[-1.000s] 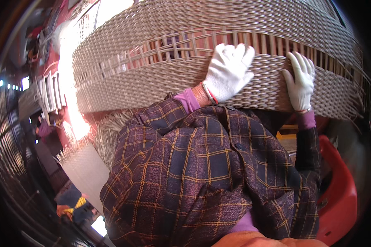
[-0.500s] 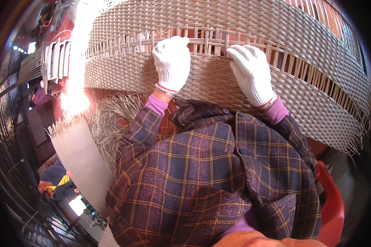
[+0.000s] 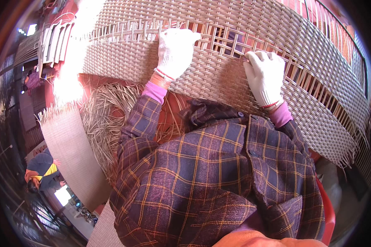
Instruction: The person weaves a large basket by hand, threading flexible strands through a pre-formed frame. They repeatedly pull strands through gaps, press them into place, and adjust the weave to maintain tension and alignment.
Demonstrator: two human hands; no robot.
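Note:
A wide tan wicker panel [image 3: 212,68] stretches across in front of me, with a band of open lattice [image 3: 222,39] running along it between two tightly woven parts. My left hand [image 3: 176,53], in a white knit glove, is closed at the lattice's lower edge; whatever its fingers grip is hidden. Farther right, my right hand [image 3: 264,78], gloved alike, has its fingers curled in at the same edge. A strand end seems to show by its fingertips, but I cannot make out the grip clearly.
Loose tan strands [image 3: 107,107] lie heaped left of my left forearm. Beside them is a pale woven strip [image 3: 72,148] with a frayed end. A person [image 3: 43,171] bends over at the far left. A red chair [image 3: 329,214] shows at my right side.
My right hand has shifted right, so the hands are farther apart. The left hand stays closed at the lattice and sits a little higher in view. The whole view has tilted slightly.

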